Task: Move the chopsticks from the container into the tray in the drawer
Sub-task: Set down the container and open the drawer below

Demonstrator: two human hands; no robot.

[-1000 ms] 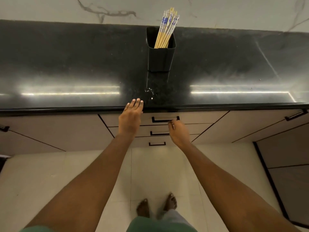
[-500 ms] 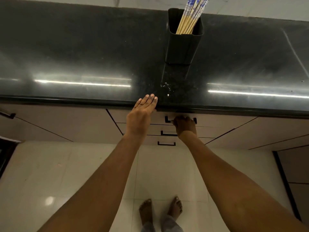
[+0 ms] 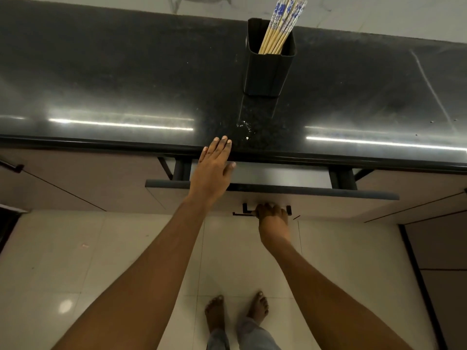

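Several wooden chopsticks with blue-and-white tops stand in a black square container on the dark countertop. Below the counter edge the top drawer is pulled partly out; a pale strip of its inside shows, and I cannot make out a tray. My right hand is closed around the drawer's black handle. My left hand lies flat with fingers together, fingertips on the counter's front edge, above the open drawer.
Cabinet fronts run left and right of the drawer. The tiled floor and my bare feet are below. A marble wall backs the counter. Small white specks lie in front of the container.
My right hand reached the top drawer's handle, gripped it and pulled the drawer partly out. My left hand stayed on the counter edge. The view moved closer.
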